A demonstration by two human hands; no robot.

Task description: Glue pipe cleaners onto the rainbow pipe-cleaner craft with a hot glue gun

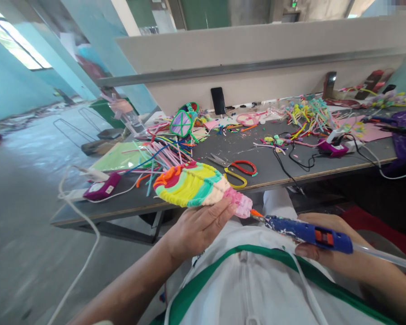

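Observation:
My left hand holds a striped, leaf-shaped piece woven from pipe cleaners, with fingers closed under its pink tip. The piece has orange, red, yellow, green, teal, cream and pink bands. My right hand grips a blue hot glue gun. The gun's orange nozzle touches the pink tip of the woven piece. A clear glue stick juts out of the back of the gun to the right. Both hands hover over my lap, just in front of the table edge.
The grey worktable carries scissors with red and yellow handles, loose pipe cleaners, a purple glue gun, a second one with black cables, a dark phone leaning on the white partition, and several finished craft pieces.

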